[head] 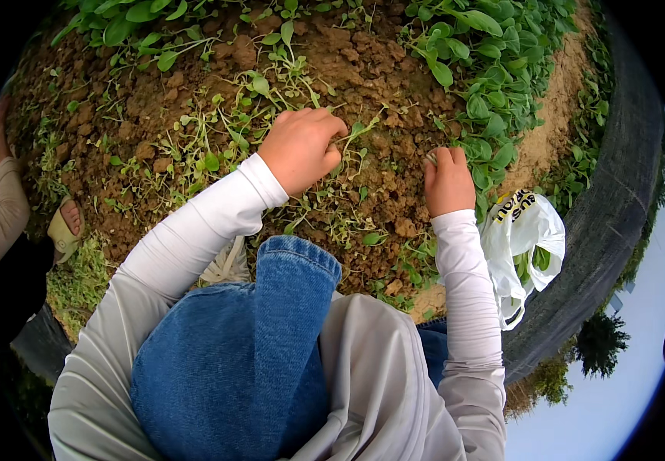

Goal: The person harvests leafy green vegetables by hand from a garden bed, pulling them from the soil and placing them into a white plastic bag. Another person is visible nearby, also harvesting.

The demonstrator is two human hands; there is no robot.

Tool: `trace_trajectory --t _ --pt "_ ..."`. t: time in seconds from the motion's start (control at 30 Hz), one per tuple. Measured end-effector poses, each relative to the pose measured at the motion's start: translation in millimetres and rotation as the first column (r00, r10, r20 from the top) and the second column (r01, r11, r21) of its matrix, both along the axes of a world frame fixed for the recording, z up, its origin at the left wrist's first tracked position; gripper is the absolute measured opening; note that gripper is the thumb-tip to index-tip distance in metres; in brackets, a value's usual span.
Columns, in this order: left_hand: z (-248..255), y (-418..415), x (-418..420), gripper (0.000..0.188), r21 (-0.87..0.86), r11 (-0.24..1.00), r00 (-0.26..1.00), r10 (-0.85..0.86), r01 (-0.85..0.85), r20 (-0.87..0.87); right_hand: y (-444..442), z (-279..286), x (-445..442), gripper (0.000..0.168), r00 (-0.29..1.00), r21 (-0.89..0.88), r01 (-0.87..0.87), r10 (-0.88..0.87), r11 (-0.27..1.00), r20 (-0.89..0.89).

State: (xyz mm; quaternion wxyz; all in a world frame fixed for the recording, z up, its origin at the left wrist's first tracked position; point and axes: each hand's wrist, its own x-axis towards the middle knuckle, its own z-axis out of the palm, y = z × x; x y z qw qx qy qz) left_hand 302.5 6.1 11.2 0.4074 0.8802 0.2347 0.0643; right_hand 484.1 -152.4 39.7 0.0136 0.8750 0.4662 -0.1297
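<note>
My left hand (303, 148) is over the brown soil, with thumb and forefinger closed around the stem of a small green seedling (360, 131). The seedling's thin leaves stick out to the right of the fingers. To the right, my right hand (451, 181) is low at the edge of a dense patch of leafy green plants (491, 109). Its fingers are bent downward, and a tiny pale bit shows by the thumb; whether it is held is unclear. Loose, partly wilted seedlings (217, 129) lie scattered around my left hand.
A white plastic bag (525, 236) with green leaves inside stands beyond my right forearm. Dark netting (614, 213) curves along the right side. Another person's arm (4, 213) and sandalled foot (67, 227) are at the left. More leafy plants (131, 20) grow at the top left.
</note>
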Motion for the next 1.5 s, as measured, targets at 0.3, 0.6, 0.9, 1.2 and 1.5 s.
trace_trajectory --t 0.3,0.6,0.9,1.2,1.5 --pt "6 -4 -2 0.028 -0.099 0.993 0.998 -0.058 0.06 0.026 -6 -34 59 0.02 0.975 -0.386 0.109 -0.023 0.916 0.22" --pt "10 -24 17 0.017 -0.031 0.98 0.886 -0.166 0.199 0.434 -5 40 -27 0.017 0.699 0.045 0.247 -0.146 0.968 -0.7" --pt "6 -38 7 0.008 -0.103 0.948 0.944 -0.283 0.303 0.168 -11 31 -44 0.016 0.721 0.03 0.169 -0.103 0.985 -0.685" --pt "0 -18 -2 0.025 0.031 0.982 0.971 -0.178 0.185 -0.158 9 -4 59 0.027 0.944 -0.077 -0.11 0.128 0.991 0.305" --pt "8 -17 -5 0.024 -0.021 0.986 0.985 -0.164 0.163 -0.054 11 -29 79 0.023 0.967 -0.419 0.072 0.04 0.905 0.251"
